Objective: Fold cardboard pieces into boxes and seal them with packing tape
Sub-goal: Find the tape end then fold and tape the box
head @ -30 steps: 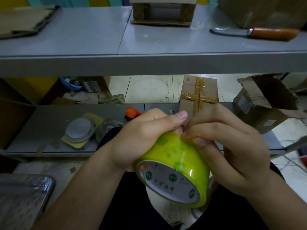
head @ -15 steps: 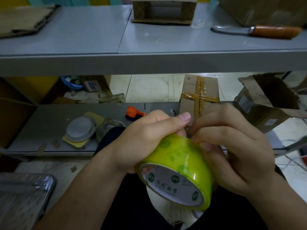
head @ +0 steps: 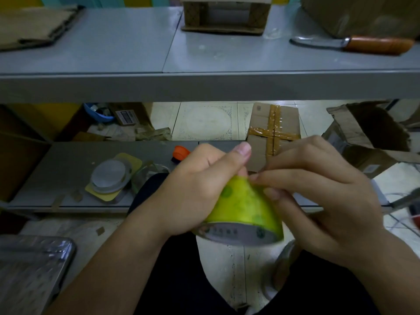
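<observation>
A yellow-green roll of packing tape sits over my lap, its white core edge facing me. My left hand grips the roll from the left, thumb stretched along its top. My right hand curls over the roll's right side and its fingertips pick at the tape surface near the top. Behind my hands a small cardboard box crossed with brown tape stands on the lower shelf. A larger box with open flaps lies tipped at the right.
A grey upper shelf carries a knife with a wooden handle, flat cardboard and a cardboard frame. The lower shelf holds tape rolls on a yellow pad and an orange object. A metal tray sits at bottom left.
The roll has tilted so its core face turns downward and away. Both hands shifted slightly right and up, with the right fingers still working at the tape surface.
</observation>
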`<state>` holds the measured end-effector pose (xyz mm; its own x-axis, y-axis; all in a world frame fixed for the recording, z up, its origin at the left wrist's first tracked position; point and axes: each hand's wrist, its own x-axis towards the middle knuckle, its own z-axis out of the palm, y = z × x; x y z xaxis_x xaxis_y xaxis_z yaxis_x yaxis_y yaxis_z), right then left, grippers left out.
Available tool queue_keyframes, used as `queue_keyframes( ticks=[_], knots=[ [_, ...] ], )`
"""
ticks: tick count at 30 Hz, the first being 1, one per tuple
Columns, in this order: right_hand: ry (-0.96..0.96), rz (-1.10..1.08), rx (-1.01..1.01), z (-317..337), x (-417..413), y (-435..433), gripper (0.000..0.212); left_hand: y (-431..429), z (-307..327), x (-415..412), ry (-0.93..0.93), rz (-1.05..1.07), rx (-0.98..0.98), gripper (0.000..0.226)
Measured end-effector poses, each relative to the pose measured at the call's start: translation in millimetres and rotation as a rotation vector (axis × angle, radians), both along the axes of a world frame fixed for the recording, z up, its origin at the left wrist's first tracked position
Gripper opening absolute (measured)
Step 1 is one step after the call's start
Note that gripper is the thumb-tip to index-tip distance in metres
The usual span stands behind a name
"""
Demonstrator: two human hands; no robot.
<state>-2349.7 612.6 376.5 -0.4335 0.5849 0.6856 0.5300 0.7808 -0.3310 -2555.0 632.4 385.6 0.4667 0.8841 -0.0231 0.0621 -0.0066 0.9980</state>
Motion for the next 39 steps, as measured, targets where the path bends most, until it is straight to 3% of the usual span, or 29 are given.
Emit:
queue_keyframes(
  ticks=[4, 7, 14, 21, 28, 39],
  knots=[
    [-0.065, -0.112, 0.027, -0.3, 3.6, 1.8, 0.016, -4.4, -2.1, -4.9, 0.228, -0.002, 0.285, 0.059],
    [-0.045, -0.186, 0.015, -0.8, 3.4, -1.1, 0.018, -9.4, -0.4, -9.5, 0.33, -0.103, 0.33, 0.028],
    [0.102, -0.288, 0.001, -4.0, -11.9, -12.1, 0.013, -15.5, -3.3, -3.4, 0.479, 0.081, 0.531, 0.023],
    [0.293, -0.322, -0.128, -6.6, -28.1, -13.0, 0.013, -11.3, -8.3, 0.3, 0.504, 0.221, 0.673, 0.029],
    [0.342, -0.372, -0.147, -6.6, -35.5, -9.6, 0.011, -12.5, -12.2, 4.1, 0.557, 0.275, 0.749, 0.028],
    [0.427, -0.364, -0.121, -21.0, -47.8, -16.4, 0.01, -10.1, -21.6, 1.9, 0.483, 0.291, 0.719, 0.02]
  ],
)
